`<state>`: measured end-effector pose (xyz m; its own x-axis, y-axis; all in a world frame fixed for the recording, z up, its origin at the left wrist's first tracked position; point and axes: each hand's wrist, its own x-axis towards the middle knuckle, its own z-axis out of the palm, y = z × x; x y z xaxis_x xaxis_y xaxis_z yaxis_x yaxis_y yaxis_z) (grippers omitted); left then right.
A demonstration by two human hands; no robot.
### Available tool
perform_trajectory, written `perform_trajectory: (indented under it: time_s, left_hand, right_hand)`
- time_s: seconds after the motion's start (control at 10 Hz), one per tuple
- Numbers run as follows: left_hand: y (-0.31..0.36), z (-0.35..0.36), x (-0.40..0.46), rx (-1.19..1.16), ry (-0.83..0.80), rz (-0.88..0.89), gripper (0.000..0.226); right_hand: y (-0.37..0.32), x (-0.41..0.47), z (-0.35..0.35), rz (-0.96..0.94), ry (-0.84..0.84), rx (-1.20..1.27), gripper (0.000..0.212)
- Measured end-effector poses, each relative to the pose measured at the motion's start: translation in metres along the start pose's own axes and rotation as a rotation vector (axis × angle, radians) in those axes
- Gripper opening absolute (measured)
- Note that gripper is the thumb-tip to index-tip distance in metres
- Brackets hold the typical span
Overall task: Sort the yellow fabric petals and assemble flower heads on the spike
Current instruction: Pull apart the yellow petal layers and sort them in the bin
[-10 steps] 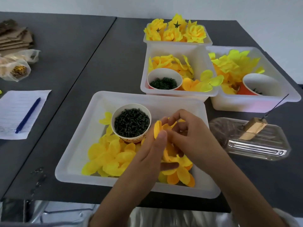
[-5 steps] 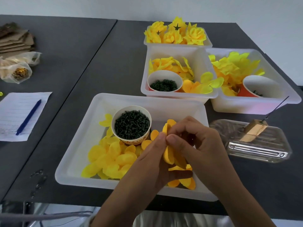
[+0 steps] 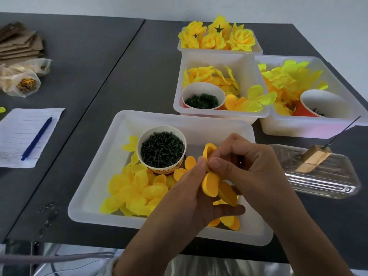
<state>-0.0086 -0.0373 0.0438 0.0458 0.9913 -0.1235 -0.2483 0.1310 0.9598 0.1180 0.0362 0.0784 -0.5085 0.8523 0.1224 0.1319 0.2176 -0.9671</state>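
Over the near white tray (image 3: 95,180), my left hand (image 3: 185,198) and my right hand (image 3: 253,172) pinch a small stack of orange-yellow fabric petals (image 3: 211,186) between thumbs and fingertips. Loose yellow petals (image 3: 135,192) lie in the tray's left half, and a few orange ones (image 3: 229,222) lie under my hands. A paper cup of dark green pegs (image 3: 162,149) stands in the tray. The thin black spike (image 3: 343,130) rises slanted from a wooden block (image 3: 313,159) on the right.
A clear plastic lid (image 3: 322,180) lies under the block. Behind stand three white bins: one with petals and a cup of green rings (image 3: 201,100), one with bright yellow petals (image 3: 288,76), and one with finished flower heads (image 3: 217,36). Paper and blue pen (image 3: 36,138) lie left.
Both hands have drawn slightly toward me with the petal stack, and the fingers have shifted so the stack now hangs lower between them.
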Motion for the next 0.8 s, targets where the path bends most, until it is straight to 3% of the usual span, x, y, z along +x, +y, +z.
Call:
perform_trajectory:
  time_s: [0.2, 0.4, 0.5, 0.8]
  left_hand:
    - [-0.001, 0.002, -0.001, 0.039, 0.054, 0.037, 0.04]
    - [0.013, 0.011, -0.004, -0.002, 0.077, 0.083, 0.02]
    - [0.014, 0.013, -0.006, -0.082, 0.057, 0.128, 0.035]
    - [0.014, 0.028, -0.007, -0.166, 0.301, 0.293, 0.029]
  right_hand:
    - [-0.005, 0.0, 0.003, -0.014, 0.014, -0.03, 0.012]
    - [-0.007, -0.007, 0.014, -0.046, 0.125, -0.157, 0.006]
    - [-0.01, -0.009, 0.018, -0.066, 0.165, -0.261, 0.008]
    - [-0.003, -0.01, 0.035, -0.075, 0.257, -0.371, 0.006]
